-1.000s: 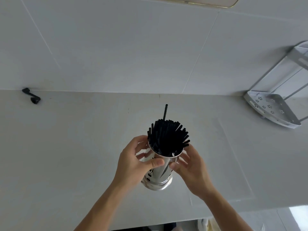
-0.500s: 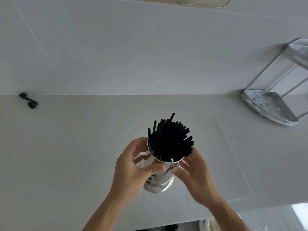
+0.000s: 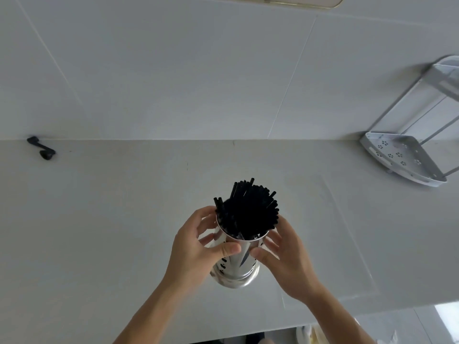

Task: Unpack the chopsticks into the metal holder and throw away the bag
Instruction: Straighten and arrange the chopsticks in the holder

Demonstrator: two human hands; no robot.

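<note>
Both hands, left hand [image 3: 196, 249] and right hand [image 3: 285, 256], clasp the upright metal holder [image 3: 236, 271], chopsticks [image 3: 248, 212] pointing up.

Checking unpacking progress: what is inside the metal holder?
Black chopsticks fill the metal holder, tops fanning above its rim. Their lower ends are hidden by the wall, left hand and right hand.

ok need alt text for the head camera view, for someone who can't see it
Two bare hands, left hand and right hand, clasp a shiny metal holder packed with black chopsticks on a pale grey counter. A white corner rack stands at the far right, and a small black object lies far left by the wall.
</note>
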